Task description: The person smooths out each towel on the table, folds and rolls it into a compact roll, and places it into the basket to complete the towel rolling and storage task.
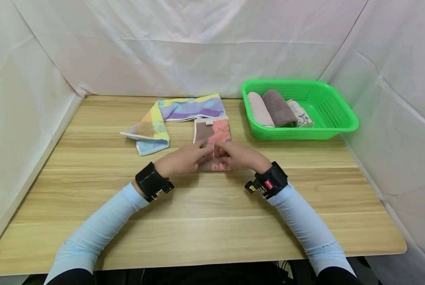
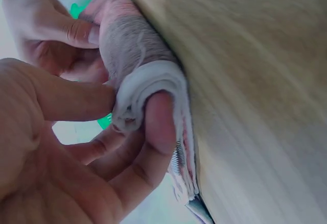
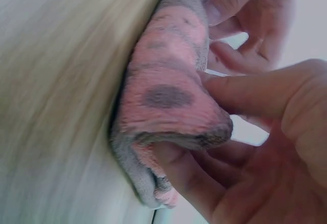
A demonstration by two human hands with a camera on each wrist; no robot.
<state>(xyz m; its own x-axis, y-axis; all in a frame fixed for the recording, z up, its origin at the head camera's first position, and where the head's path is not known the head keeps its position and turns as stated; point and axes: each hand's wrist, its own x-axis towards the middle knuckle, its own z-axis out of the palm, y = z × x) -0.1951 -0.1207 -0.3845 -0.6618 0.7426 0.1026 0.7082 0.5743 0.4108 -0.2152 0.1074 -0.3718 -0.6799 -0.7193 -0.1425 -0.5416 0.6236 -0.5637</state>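
Observation:
A pink and brown towel (image 1: 214, 130) with a pale border lies in a narrow folded strip at the middle of the table, its near end turned over into a roll. My left hand (image 1: 184, 158) pinches the left end of that roll; in the left wrist view the thumb presses outside and a finger is tucked into the fold (image 2: 150, 78). At the other end, my right hand (image 1: 242, 155) grips the roll the same way, thumb on the pink face (image 3: 163, 71) and fingers under the fold. The fingertips of both hands nearly meet in the head view.
Behind and left lies a loosely bent multicoloured towel (image 1: 153, 124), its end close to the pink and brown one. A green basket (image 1: 305, 134) at the back right holds a pale pink rolled towel (image 1: 260, 110), a grey-brown one (image 1: 278, 109) and a patterned one (image 1: 300, 114). White curtains (image 1: 184, 59) enclose the table (image 1: 212, 237).

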